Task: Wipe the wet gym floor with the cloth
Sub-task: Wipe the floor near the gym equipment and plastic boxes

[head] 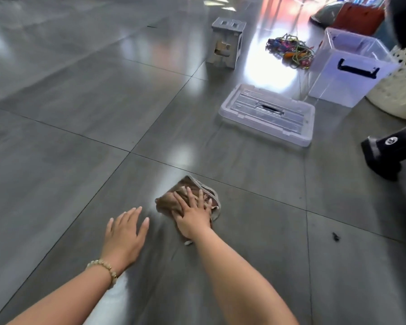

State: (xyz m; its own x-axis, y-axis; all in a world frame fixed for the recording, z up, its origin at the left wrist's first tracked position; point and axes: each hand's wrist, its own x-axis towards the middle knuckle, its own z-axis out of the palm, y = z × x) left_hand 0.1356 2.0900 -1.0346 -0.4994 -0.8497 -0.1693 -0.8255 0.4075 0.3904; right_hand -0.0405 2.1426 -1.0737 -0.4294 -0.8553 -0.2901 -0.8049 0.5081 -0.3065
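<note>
- right hand is flat on the cloth, fingers straight and spread, pressing down rather than gripping
- cloth is brown with a pale edge, bunched up on the floor, sitting around 6 o'clock from frame centre
- left hand is at 9 o'clock from the cloth, just beside it, fingers straight, holding nothing; looks like it's resting on the tile, but I can't swear the palm touches
- bracelet of pale beads on the left wrist
- floor is glossy grey tile, with a streaky sheen by the hands
- from the cloth: clear lid lying flat at 1 o'clock, clear bin at 2, grey stool at 12, all well apart from it
- tangle of coloured cords between stool and bin
</note>
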